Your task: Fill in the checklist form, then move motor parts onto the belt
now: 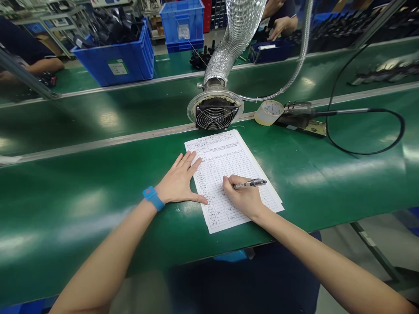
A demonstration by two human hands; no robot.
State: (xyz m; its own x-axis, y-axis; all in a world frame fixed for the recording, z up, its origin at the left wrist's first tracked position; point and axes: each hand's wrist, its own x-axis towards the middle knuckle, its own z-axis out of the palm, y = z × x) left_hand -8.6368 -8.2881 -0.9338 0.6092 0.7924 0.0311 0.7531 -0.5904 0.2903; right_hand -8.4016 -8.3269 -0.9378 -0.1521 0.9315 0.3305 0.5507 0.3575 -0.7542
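Observation:
A printed form with a table of rows lies on the green bench, and at least one more sheet shows beneath its right edge. My left hand rests flat with fingers spread, its fingertips and thumb on the form's left edge. A blue band circles that wrist. In my right hand is a pen, gripped in a writing hold over the middle of the form. The pen's tip is hidden behind my fingers.
Behind the form hangs a fume extraction fan on a silver duct. A tape roll and a cabled tool lie to the right. A blue crate of black parts stands across the bench, near co-workers' arms.

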